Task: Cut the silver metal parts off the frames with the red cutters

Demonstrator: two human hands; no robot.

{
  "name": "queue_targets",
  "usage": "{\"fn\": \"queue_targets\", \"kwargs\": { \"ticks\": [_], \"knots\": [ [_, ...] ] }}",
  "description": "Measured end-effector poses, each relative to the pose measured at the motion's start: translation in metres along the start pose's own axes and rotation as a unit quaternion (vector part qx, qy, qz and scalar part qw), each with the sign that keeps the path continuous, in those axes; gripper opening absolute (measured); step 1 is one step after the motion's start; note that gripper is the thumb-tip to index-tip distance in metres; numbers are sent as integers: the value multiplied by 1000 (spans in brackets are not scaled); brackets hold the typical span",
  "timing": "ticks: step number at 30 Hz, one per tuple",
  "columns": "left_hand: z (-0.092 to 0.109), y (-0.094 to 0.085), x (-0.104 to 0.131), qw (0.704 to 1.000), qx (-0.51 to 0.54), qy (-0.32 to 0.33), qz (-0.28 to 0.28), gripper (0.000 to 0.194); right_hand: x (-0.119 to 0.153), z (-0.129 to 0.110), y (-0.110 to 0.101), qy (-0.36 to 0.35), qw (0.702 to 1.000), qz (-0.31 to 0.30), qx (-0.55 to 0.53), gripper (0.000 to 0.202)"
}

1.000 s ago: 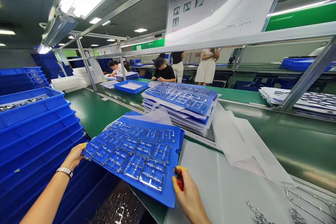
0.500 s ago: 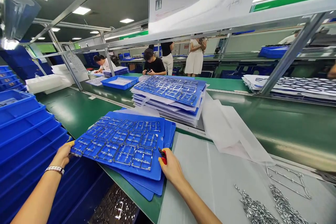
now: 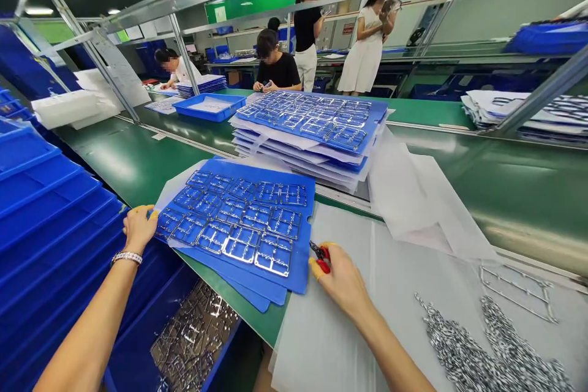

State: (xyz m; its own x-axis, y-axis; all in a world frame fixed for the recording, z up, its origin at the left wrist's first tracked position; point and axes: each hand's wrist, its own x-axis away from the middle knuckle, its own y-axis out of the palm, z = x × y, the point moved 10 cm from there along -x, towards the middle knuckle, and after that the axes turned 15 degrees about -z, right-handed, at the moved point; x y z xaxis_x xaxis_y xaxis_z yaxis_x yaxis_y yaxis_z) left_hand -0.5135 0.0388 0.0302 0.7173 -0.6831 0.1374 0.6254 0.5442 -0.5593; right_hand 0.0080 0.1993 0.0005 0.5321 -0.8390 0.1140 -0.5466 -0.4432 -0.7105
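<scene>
A blue plastic board (image 3: 301, 263) lies at a slant near the table's front edge, bearing rows of shiny metal frames (image 3: 274, 254) with script-like lettering inside. My left hand (image 3: 139, 228), wearing yellow finger cots, is closed at the board's left corner; its fingertips are partly hidden. My right hand (image 3: 343, 275) is wrapped round red-handled nippers (image 3: 320, 255) just beyond the board's right edge. The dark jaws point up and left, apart from the metal frames. More blue boards (image 3: 255, 300) lie beneath, and a white sheet (image 3: 177, 187) shows behind the top board's left side.
Layered boards and sheets (image 3: 298, 153) stand behind. Blue trays (image 3: 50, 226) are piled at left. Below the edge, a bin (image 3: 225, 355) holds metal scraps. Small metal pieces (image 3: 463, 343) and one bare frame (image 3: 519, 294) lie at right. A co-worker (image 3: 278, 67) sits across the table.
The blue board has shifted right across the boards beneath, with my left hand moving along with it. My right hand has moved right, still holding the nippers. The view has tilted down.
</scene>
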Motion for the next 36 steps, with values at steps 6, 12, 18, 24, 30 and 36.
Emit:
{"fn": "queue_targets", "kwargs": {
  "ticks": [6,12,18,24,30,36],
  "knots": [
    [135,157,124,859,-303,353,-215,57,71,33,-6,-13,962,114,-249,34],
    [164,273,209,718,-384,464,-349,82,111,4,26,-109,974,28,-197,34],
    [151,295,176,722,-429,416,-349,72,116,-9,18,-153,964,57,-209,44],
    [150,299,159,720,-467,392,-330,65,169,25,-55,-98,980,160,-68,35],
    [158,304,163,708,-494,367,-346,65,282,157,-126,95,950,297,-10,39],
    [189,274,177,803,-330,344,-357,77,341,227,-120,184,906,362,-119,44]
  ]
}}
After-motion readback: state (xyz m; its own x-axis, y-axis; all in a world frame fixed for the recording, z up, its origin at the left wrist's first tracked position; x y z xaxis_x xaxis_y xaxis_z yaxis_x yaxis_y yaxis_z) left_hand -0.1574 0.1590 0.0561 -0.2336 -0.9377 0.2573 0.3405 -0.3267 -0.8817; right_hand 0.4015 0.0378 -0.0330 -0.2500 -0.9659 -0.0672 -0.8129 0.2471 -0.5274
